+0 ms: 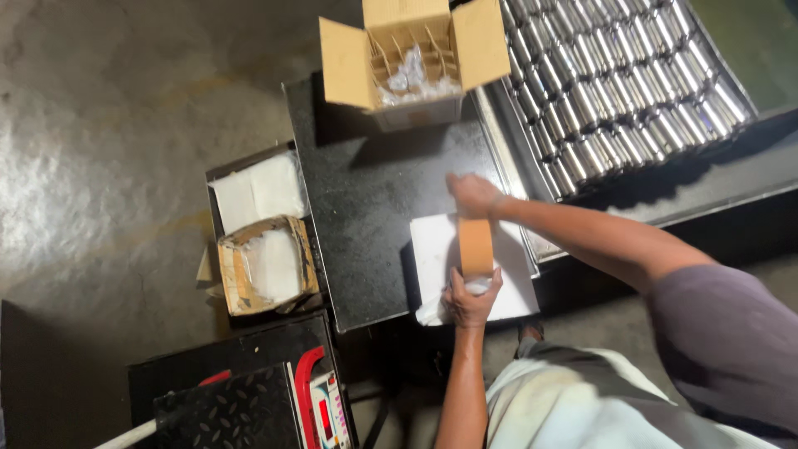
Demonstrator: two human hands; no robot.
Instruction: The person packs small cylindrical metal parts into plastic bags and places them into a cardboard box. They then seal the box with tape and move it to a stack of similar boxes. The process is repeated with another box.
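Note:
A white flat package (432,249) lies on the black table (366,208) near its front edge. A roll of brown tape (475,247) stands on edge on top of the package. My left hand (470,301) comes up from below and grips the roll's near side, with a bit of white material under the fingers. My right hand (472,195) reaches in from the right, its fingers curled over the package's far edge just beyond the roll. Whether a strip of tape runs under that hand is hidden.
An open cardboard box (413,58) with dividers and clear wrapped items stands at the table's far end. A tray of several shiny metal cylinders (623,83) is at the right. Left of the table sit a worn carton (268,264) and white sheets (259,189). A scale (324,407) is at the bottom.

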